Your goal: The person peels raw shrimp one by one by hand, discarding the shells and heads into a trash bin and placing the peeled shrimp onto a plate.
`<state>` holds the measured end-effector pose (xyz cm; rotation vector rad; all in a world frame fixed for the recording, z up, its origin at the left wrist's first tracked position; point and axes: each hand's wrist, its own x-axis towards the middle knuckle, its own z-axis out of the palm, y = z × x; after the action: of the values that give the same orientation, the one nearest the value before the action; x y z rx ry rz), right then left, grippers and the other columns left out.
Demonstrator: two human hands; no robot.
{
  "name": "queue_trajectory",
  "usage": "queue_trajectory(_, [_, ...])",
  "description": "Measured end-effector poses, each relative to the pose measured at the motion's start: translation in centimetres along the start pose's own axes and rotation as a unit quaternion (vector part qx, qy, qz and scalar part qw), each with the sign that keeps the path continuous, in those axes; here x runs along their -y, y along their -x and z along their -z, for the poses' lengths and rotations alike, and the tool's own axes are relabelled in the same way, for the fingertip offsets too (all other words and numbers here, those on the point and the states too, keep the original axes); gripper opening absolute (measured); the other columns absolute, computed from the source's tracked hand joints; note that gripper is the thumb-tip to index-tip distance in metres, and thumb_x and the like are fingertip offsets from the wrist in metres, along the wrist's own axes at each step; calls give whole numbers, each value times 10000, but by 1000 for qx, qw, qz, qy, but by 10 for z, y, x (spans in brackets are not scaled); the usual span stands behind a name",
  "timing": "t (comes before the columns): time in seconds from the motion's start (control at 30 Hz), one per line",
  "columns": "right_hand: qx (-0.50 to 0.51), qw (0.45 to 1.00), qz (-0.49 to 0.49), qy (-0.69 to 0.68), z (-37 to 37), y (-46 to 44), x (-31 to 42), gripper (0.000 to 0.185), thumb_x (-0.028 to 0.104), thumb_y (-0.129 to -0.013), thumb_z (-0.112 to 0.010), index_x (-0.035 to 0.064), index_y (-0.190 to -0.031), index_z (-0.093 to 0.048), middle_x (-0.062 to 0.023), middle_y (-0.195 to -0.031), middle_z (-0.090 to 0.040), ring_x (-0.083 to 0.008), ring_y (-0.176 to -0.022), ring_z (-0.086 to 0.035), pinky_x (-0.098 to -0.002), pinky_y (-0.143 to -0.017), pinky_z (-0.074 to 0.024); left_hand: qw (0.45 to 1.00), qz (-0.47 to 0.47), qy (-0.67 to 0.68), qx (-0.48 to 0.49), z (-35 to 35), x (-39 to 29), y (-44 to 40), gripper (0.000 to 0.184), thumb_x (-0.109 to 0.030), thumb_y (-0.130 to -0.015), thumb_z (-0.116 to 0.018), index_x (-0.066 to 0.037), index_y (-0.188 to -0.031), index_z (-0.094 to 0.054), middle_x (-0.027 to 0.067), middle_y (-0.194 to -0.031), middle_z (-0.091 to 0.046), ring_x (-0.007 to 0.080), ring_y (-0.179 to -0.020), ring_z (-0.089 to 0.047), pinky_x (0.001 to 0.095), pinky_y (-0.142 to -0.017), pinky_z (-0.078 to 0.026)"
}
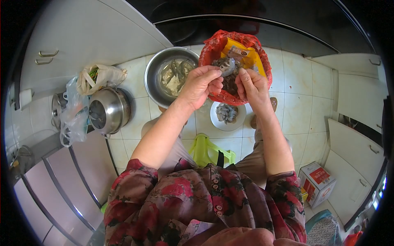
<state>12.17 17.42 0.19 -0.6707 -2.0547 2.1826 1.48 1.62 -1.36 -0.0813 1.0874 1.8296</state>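
Both hands are raised over a bin lined with a red bag point(266, 61), which holds dark scraps and a yellow packet point(237, 48). My left hand point(202, 83) has its fingers curled and pinches one side of a grey shrimp point(228, 67). At the shrimp's other side is my right hand point(251, 86), its thumb and forefinger pressed together; whether it grips the shrimp is too small to tell. Left of the bin, a steel basin point(152, 84) contains whole shrimp in liquid. Below the bin, a white plate point(239, 121) bears a pile of grey shrimp.
A light green plastic stool point(201, 149) is between my legs. On the left are a steel pot point(108, 107), a clear plastic bag point(76, 110) and a cream bag of greens point(100, 78). A red and white box point(317, 182) lies at the lower right near white cabinets point(353, 143).
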Motion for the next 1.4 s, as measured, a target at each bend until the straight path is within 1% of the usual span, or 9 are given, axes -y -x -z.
queue_trajectory(0.13, [-54,990,1,129,0,-5,-13,108,94,-889,-593,-1,-930,-624,-73,-746,-597,-90,-507,-481,-226,-450,-389,999,-23,-30,-14,-4,-2,2,185,-101,-860,-633,6,-1008,-605,55,-781,-645,103,-645,-629,219,-572,-533])
queue_trajectory(0.2, [-141,944,169,248,-3,-6,-9,220,30,-814,-646,18,-1033,-637,-91,-875,-626,-113,-611,-539,-248,-526,-449,998,-38,-51,-21,-8,-3,3,191,-97,-858,-637,12,-1010,-604,60,-783,-644,105,-650,-630,218,-573,-533])
queue_trajectory(0.33, [-160,933,213,241,-6,-1,16,315,17,-763,-670,41,-1076,-637,-92,-990,-628,-171,-742,-603,-295,-622,-497,975,-92,-200,-35,-11,1,5,180,-85,-863,-629,24,-1004,-605,64,-793,-639,104,-638,-632,223,-573,-534])
queue_trajectory(0.4, [-96,900,308,293,-8,-1,19,304,27,-744,-684,40,-1046,-650,-103,-947,-635,-245,-784,-635,-336,-686,-518,969,-93,-229,-29,-11,2,5,174,-80,-863,-626,24,-1001,-607,61,-798,-639,102,-631,-631,226,-572,-534])
queue_trajectory(0.57, [-29,925,244,290,-8,3,6,234,57,-720,-704,37,-951,-678,-125,-885,-636,-309,-827,-626,-368,-719,-519,973,-82,-214,-6,-10,4,6,160,-80,-859,-629,24,-979,-613,55,-783,-642,100,-621,-628,225,-574,-531])
queue_trajectory(0.77, [-5,880,282,382,-2,4,11,195,72,-711,-701,41,-901,-668,-110,-866,-630,-301,-826,-614,-385,-693,-510,961,-55,-271,21,-9,3,7,153,-71,-855,-627,18,-979,-619,56,-794,-652,97,-627,-622,228,-573,-519])
queue_trajectory(1.0, [-2,923,221,314,0,6,13,186,55,-720,-695,14,-898,-661,-133,-853,-634,-323,-820,-622,-382,-702,-514,977,-18,-205,49,-10,-2,9,177,-65,-853,-619,16,-1010,-612,54,-808,-655,105,-640,-624,233,-596,-521])
queue_trajectory(1.27, [13,949,151,277,3,9,14,148,67,-734,-678,-13,-857,-665,-178,-836,-651,-338,-762,-646,-370,-680,-516,939,-77,-328,65,-7,8,6,185,4,-820,-632,27,-1002,-610,30,-794,-650,74,-663,-624,223,-607,-526])
queue_trajectory(1.4, [24,947,143,288,2,9,16,126,64,-731,-665,-14,-830,-667,-179,-809,-653,-340,-742,-648,-372,-675,-516,947,-54,-308,70,-12,4,11,165,3,-821,-631,30,-983,-614,21,-768,-646,62,-660,-617,215,-608,-521])
